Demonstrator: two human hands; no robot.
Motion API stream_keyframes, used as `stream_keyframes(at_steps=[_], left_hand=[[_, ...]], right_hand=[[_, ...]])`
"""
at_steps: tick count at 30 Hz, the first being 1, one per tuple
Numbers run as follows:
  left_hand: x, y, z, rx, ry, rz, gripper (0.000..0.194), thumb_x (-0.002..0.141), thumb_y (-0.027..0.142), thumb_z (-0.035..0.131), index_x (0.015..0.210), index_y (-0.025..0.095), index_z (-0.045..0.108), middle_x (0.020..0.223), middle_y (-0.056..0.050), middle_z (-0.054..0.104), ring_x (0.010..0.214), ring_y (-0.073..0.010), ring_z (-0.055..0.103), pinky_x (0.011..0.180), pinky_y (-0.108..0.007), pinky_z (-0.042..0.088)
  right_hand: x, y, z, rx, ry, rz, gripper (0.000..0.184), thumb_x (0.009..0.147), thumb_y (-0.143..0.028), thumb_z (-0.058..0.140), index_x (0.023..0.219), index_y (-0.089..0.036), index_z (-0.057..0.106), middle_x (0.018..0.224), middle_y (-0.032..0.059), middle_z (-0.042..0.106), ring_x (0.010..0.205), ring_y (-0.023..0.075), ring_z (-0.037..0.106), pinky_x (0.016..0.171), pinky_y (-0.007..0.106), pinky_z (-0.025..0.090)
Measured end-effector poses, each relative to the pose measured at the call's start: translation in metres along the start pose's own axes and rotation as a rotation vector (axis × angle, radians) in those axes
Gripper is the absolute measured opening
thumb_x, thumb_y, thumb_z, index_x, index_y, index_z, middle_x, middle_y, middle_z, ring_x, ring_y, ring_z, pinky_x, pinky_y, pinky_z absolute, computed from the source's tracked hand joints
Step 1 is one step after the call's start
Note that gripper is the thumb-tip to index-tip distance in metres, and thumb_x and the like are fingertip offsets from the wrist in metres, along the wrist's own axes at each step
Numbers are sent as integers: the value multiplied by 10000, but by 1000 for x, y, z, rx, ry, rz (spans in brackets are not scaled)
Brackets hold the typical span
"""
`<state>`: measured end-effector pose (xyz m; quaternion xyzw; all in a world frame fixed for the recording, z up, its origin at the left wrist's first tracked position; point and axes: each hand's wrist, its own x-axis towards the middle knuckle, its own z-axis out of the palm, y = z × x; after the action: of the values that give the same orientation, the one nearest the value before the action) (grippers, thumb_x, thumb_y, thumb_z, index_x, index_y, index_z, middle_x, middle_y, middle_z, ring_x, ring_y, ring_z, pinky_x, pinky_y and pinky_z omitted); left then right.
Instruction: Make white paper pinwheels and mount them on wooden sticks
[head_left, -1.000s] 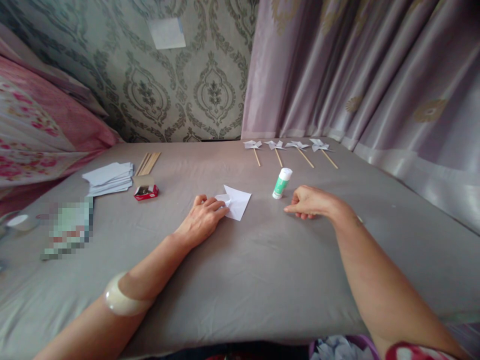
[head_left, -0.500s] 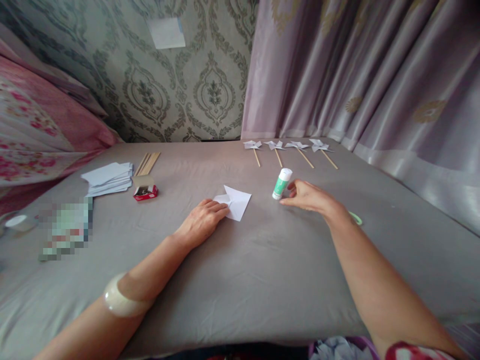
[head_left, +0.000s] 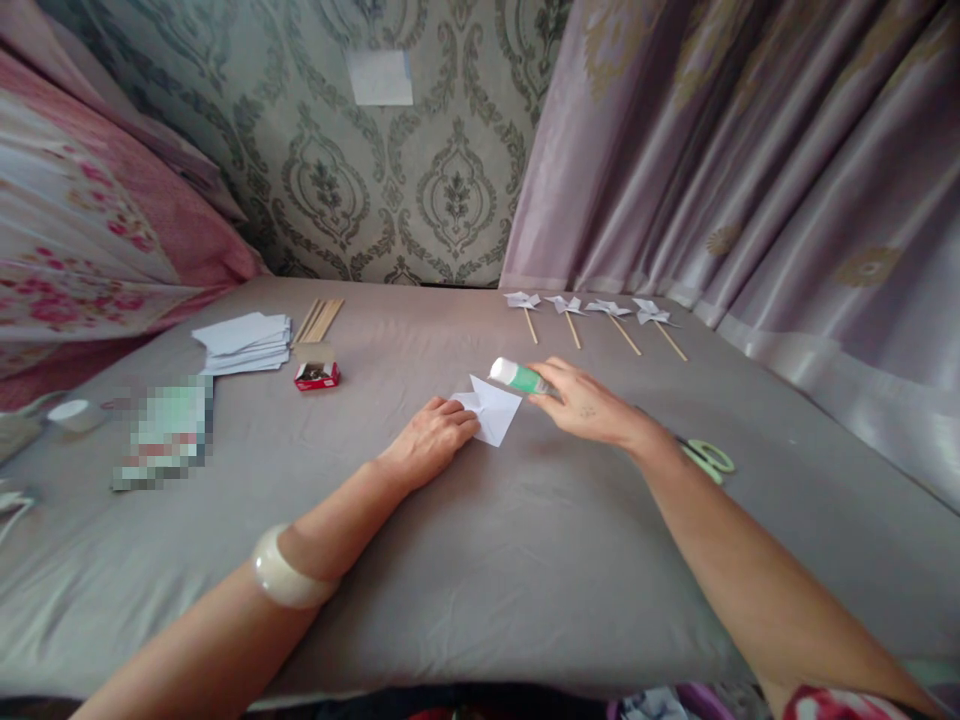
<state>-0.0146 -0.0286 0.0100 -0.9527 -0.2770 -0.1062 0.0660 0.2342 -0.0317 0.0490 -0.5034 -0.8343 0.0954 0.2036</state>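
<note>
My right hand (head_left: 581, 398) is closed around a green and white glue stick (head_left: 517, 376). The stick is tilted nearly flat, its white end pointing left just above the far corner of a partly folded white paper (head_left: 499, 412). My left hand (head_left: 435, 440) pinches and presses the paper's left side down on the cloth, its curled fingertips covering the folded part. Green-handled scissors (head_left: 709, 460) lie beside my right forearm, which hides part of the blades.
Several paper pinwheels on sticks (head_left: 609, 310) lie at the back right. To the left are a paper stack (head_left: 244, 345), wooden sticks (head_left: 320, 320), a small red box (head_left: 317, 376) and a blurred packet (head_left: 166, 435). A curtain (head_left: 637, 180) hangs along the right edge.
The glue stick stood upright on the cloth beside my right hand; now that hand grips it, lifted, tilted and moved left to the paper. The view has shifted slightly; my left hand stays on the paper.
</note>
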Motion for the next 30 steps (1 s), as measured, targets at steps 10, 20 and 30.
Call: stream_keyframes(at_steps=[10,20,30], left_hand=[[0,1,1,-32,-39,-28,225,933,146,408,975,136,628,998,-80,669,964,-196,589,851,-324,447],[0,2,2,-47,-33,-40,231,921,124,408,940,138,638,955,-80,663,935,-188,593,853,-321,455],[0,2,0,-78,-54,-55,236,918,116,393,964,137,623,990,-77,658,983,-195,579,889,-323,457]], right_hand=[[26,-40,-19,-363,-213,-108,233,839,-108,548,1041,-218,589,1047,40,638,994,199,529,762,282,385],[48,-64,-14,-564,-271,-207,175,881,-86,484,950,-202,596,977,58,621,942,195,528,712,281,343],[72,-61,-12,-274,-352,-160,283,740,-100,624,1008,-186,601,1003,47,627,925,176,570,720,241,377]])
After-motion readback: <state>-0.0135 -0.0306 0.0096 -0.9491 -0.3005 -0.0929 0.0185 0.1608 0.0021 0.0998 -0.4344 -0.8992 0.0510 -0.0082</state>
